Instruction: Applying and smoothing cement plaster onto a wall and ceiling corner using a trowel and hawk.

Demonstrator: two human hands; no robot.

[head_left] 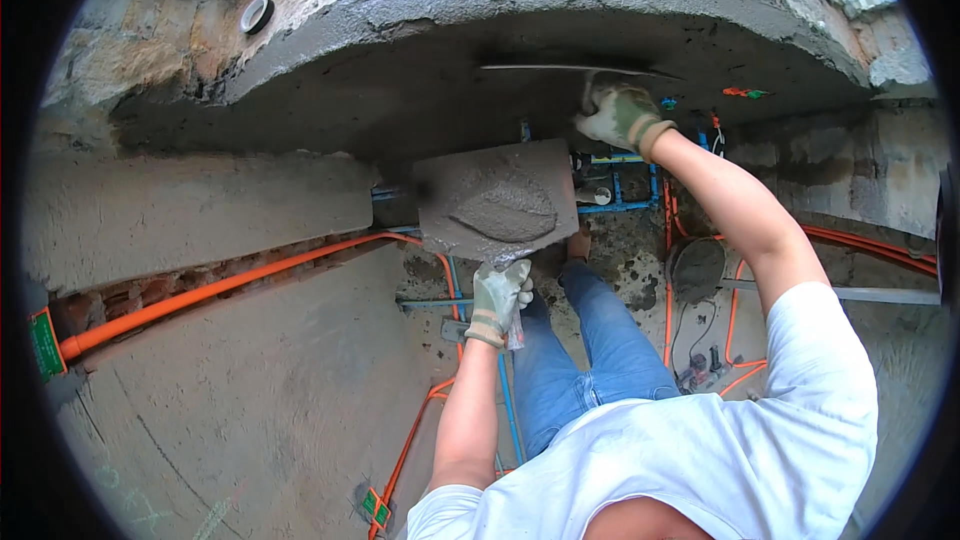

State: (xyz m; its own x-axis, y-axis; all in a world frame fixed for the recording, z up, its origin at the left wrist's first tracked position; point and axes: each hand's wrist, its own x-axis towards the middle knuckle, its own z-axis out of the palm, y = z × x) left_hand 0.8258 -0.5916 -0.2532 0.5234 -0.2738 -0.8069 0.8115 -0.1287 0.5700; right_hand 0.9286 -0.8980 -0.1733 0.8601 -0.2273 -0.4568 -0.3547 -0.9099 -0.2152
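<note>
Evidently, by the closed, green-and-white-gloved right hand (pixel 622 118) a long, thin grey trowel (pixel 570 68) is gripped, its blade aligned along the dark, damp-looking plastered wall (pixel 400 80), seemingly for flat contact. By the similarly gloved left hand (pixel 497 292), closed at its near edge, a square grey board (pixel 440 180) is held, apparently level so the wet grey mortar heap (pixel 507 212) stays put.
</note>
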